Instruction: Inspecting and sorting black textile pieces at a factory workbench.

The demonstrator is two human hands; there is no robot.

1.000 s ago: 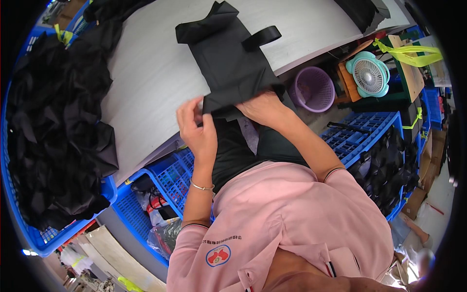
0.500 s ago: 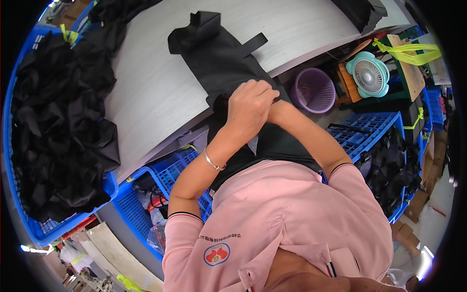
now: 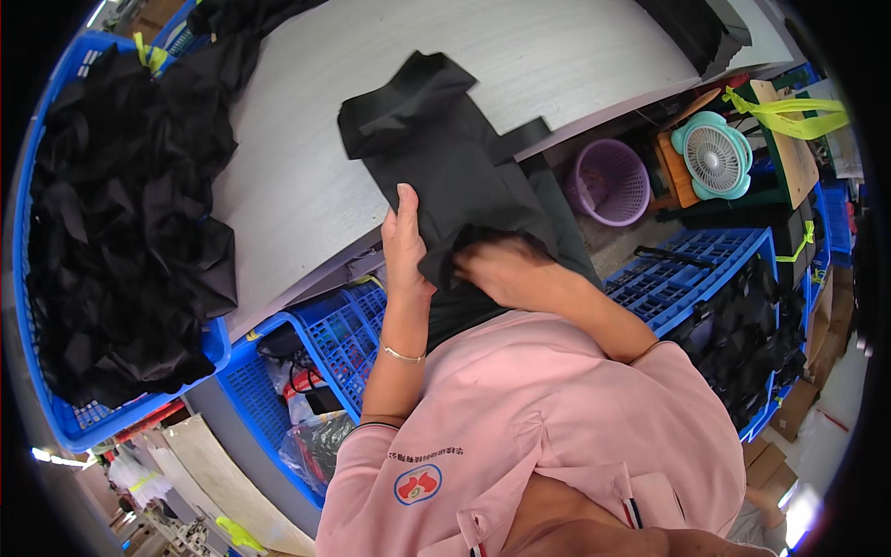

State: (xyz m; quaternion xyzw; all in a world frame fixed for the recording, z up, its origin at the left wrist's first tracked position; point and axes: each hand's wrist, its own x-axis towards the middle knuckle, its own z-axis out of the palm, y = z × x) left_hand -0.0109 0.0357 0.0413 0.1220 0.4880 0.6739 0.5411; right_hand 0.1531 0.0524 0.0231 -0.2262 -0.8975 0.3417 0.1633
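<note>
A black fabric piece (image 3: 455, 158), folded over at its far end and with a short strap sticking out on its right, stretches from the grey-white table toward my lap. My left hand (image 3: 406, 251) grips its left edge, thumb lying along the cloth and the other fingers mostly hidden. At the near end, where the cloth gapes open, my right hand (image 3: 510, 271) reaches into the fold. Its fingertips are smeared by motion and partly covered by the cloth, so their grip does not show.
A blue crate (image 3: 58, 408) heaped with black cloth (image 3: 130, 232) stands left of the table (image 3: 297, 139). Blue baskets (image 3: 251, 399) sit below the table edge. To the right are a purple bin (image 3: 608, 183), a teal fan (image 3: 713, 156) and another blue crate (image 3: 691, 265).
My hands, together over the fabric before, are now apart: the left at its left edge, the right in its near opening. The fabric has shifted toward me and its near end gapes.
</note>
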